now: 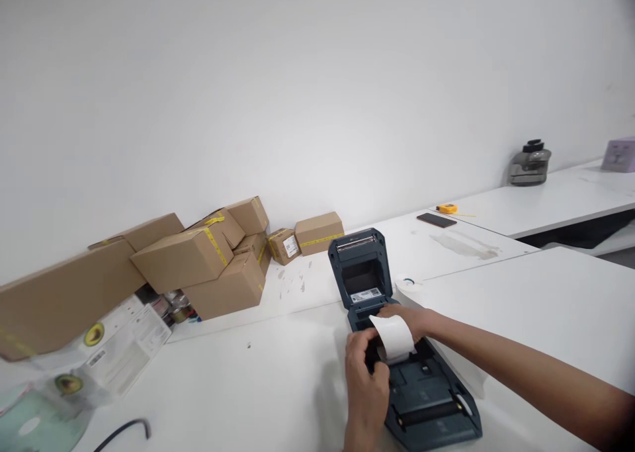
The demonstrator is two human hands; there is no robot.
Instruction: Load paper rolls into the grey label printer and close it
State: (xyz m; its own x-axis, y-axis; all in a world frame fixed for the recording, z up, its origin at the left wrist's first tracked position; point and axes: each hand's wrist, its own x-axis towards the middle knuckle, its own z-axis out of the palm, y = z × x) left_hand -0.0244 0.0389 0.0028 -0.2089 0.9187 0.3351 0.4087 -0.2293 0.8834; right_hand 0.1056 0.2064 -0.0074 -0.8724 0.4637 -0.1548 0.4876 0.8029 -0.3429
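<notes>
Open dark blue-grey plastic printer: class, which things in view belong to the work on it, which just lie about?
In the work: open dark blue-grey plastic printer; white paper roll, between left hand and right hand.

Lying about: stacked brown cardboard boxes; yellow tape measure; flat black rectangular object; translucent grey jug.

Printer point(421, 394) on table point(278, 372); paper roll point(395, 338) inside; boxes point(186, 263) behind left; phone point(436, 220) behind right.

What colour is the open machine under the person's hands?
The machine is dark blue-grey, best seen in the head view.
</notes>
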